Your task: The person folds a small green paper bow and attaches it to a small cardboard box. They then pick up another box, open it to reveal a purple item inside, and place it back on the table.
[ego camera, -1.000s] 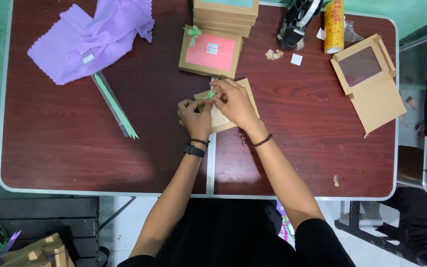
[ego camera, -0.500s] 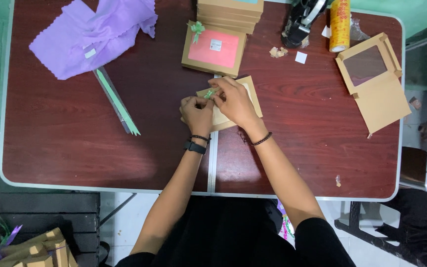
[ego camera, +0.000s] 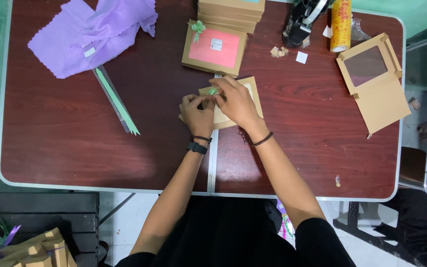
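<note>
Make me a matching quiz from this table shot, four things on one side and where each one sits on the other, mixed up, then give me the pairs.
Things:
1. purple cloth
2. green bow
3. yellow tape roll
4. open flat box

Places:
A. at the right edge of the table, window lid folded back
B. far left corner of the table
C. between the left hand and right hand, on the small brown box
D. far right side, next to the black tape dispenser

Pairs: 1-B, 2-C, 3-D, 4-A
</note>
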